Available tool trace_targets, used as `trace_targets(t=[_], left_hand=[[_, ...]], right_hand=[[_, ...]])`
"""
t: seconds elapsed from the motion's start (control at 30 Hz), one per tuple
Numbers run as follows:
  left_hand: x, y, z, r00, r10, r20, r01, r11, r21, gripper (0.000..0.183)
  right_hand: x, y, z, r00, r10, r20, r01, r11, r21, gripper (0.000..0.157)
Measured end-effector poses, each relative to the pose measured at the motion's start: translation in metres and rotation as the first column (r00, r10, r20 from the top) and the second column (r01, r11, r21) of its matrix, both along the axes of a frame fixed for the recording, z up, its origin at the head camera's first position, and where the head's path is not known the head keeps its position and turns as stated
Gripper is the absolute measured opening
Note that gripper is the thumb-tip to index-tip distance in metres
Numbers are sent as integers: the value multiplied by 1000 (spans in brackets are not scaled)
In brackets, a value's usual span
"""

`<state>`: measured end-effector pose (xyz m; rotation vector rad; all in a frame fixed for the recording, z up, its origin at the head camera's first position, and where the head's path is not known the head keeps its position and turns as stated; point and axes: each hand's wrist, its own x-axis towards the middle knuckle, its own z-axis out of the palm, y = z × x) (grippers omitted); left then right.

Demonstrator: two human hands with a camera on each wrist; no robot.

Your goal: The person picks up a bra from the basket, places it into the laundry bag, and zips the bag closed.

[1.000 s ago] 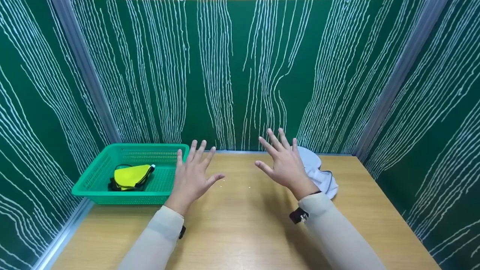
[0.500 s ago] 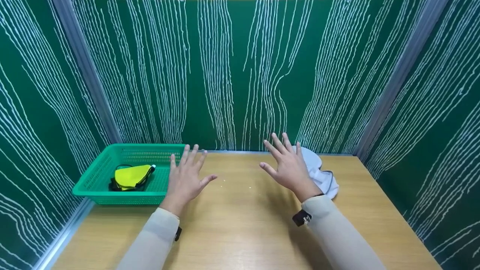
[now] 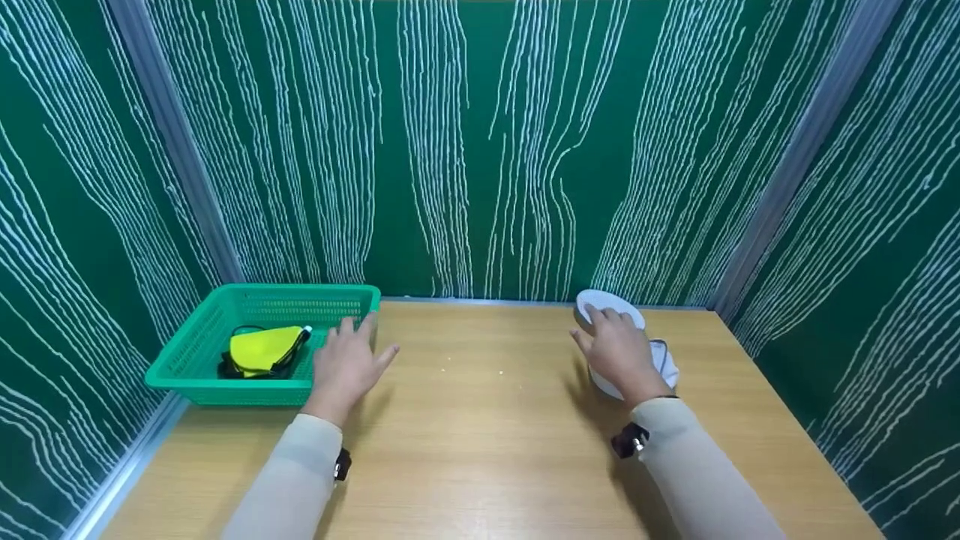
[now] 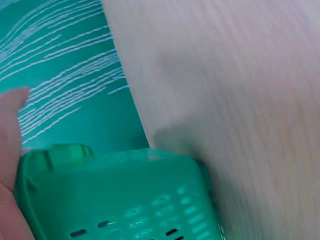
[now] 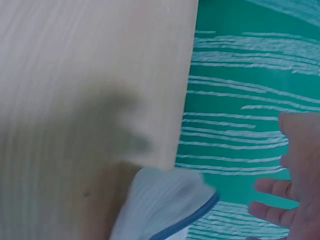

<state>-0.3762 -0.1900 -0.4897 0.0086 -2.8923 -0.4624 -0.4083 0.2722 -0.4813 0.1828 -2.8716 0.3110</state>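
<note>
My left hand [image 3: 346, 369] is at the right end of a green plastic basket [image 3: 174, 352], its fingers over the rim and thumb pointing right. In the left wrist view that hand [image 4: 9, 165] lies beside the basket's rim [image 4: 60, 155]; no grip on it shows. My right hand [image 3: 616, 352] hovers with loosely bent fingers over a pale grey-white cloth item [image 3: 665, 367], which has a dark trim and a rounded flat part [image 3: 592, 300]. In the right wrist view the hand [image 5: 305, 175] is apart from the pale item [image 5: 155, 200]. Its kind is unclear, partly hidden by the hand.
A yellow folded item with black edges [image 3: 262, 351] lies in the basket. Both stand on a wooden table [image 3: 465, 450]. Green walls with white wavy lines [image 3: 502, 150] enclose the table's back and sides. Tiny white specks [image 3: 500, 373] dot the tabletop.
Both raised hands have lowered and moved apart, the left toward the basket's right end, the right over the pale item. Their spread fingers are now more bent. Basket and items stay put.
</note>
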Motion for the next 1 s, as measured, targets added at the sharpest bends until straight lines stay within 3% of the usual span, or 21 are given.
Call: trace_targets(t=[0.2,0.33,0.47,0.63,0.7,0.87,1.0], left_hand=[[-2,0,2,995,29,91,-30,1000,8,82],[-5,0,2,993,23,115,-24,1000,11,73],[-6,-1,3,991,28,134,-30,999,13,64],[-8,-1,4,986,29,161,-37,998,47,61],[-8,-2,3,987,24,158,-34,998,58,60],[-7,-3,1,994,20,105,-24,999,38,58],[-8,-5,1,994,18,108,-22,999,34,58]], right_hand=[[-2,20,-16,996,-48,76,50,998,-23,66],[-3,32,-28,977,-109,184,124,990,-71,62],[-5,40,-38,933,-125,339,185,971,-150,61],[-8,45,-46,864,-104,493,265,926,-269,51],[-10,45,-50,857,-91,507,266,920,-286,46],[-12,39,-56,872,-79,483,219,946,-241,53],[-11,28,-57,851,-70,520,233,938,-256,62]])
